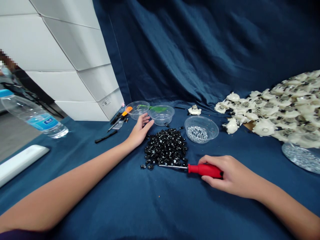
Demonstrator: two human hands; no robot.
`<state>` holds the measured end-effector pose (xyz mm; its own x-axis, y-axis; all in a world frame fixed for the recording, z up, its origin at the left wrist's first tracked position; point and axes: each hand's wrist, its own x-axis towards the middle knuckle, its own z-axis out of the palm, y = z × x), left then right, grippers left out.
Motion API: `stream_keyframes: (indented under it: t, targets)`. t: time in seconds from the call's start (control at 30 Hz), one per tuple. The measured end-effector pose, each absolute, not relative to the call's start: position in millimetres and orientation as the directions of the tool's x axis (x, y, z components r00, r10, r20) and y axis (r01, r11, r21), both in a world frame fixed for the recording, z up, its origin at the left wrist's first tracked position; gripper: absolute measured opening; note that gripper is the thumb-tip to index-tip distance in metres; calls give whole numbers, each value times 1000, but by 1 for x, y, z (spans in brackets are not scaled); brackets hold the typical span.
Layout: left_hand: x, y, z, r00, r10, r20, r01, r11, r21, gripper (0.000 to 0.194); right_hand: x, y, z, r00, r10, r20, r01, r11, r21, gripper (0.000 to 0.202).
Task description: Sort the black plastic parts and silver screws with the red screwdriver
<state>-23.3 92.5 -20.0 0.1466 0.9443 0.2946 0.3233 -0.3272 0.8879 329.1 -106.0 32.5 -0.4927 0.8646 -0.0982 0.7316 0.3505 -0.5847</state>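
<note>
My right hand (225,175) is wrapped round the red handle of a screwdriver (206,170). Its metal shaft points left and lies along the near edge of a heap of small black parts (165,146). My left hand (140,130) rests at the upper left of the heap with its fingers apart, holding nothing, beside a clear round bowl (161,116). Another clear bowl (201,130), right of the heap, holds small silvery screws (197,133).
White boxes (82,83) are stacked at the left, near a water bottle (35,115) and a white object (22,163). Many cream-coloured parts (265,126) are piled at the right, by a container of silvery pieces (302,158). An orange-handled tool (127,111) lies near another clear bowl (140,114).
</note>
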Motion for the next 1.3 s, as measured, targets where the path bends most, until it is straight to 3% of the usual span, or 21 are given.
stream_keyframes:
  t: [0.07, 0.2, 0.4, 0.63, 0.7, 0.77, 0.97, 1.17, 1.3]
  targets:
    - [-23, 88, -16, 184, 909, 375, 409, -418, 811, 68, 329, -106, 33, -494, 864, -96, 729, 352, -587, 18]
    - [-22, 78, -7, 319, 815, 483, 493, -578, 650, 40, 328, -107, 35, -493, 863, -108, 731, 344, -589, 19]
    - [-22, 78, -6, 210, 867, 452, 389, -498, 775, 29, 328, -106, 34, -490, 864, -114, 732, 336, -592, 18]
    - [-22, 82, -11, 136, 910, 392, 162, -411, 897, 71, 329, -106, 34, -491, 865, -107, 731, 342, -590, 18]
    - [-23, 84, -11, 139, 931, 338, 119, -354, 927, 65, 329, -106, 34, -490, 865, -109, 731, 339, -592, 18]
    - [-23, 86, -11, 136, 945, 298, 119, -314, 942, 48, 329, -106, 33, -487, 866, -114, 730, 333, -596, 18]
    - [-23, 81, -9, 242, 908, 342, 257, -400, 880, 32, 329, -106, 33, -485, 866, -121, 734, 328, -594, 18]
    - [-17, 56, 5, 350, 801, 485, 472, -598, 647, 28, 329, -107, 35, -491, 863, -118, 731, 335, -594, 18]
    - [-16, 54, 6, 283, 804, 523, 406, -595, 694, 29, 328, -106, 36, -490, 864, -118, 734, 336, -590, 17]
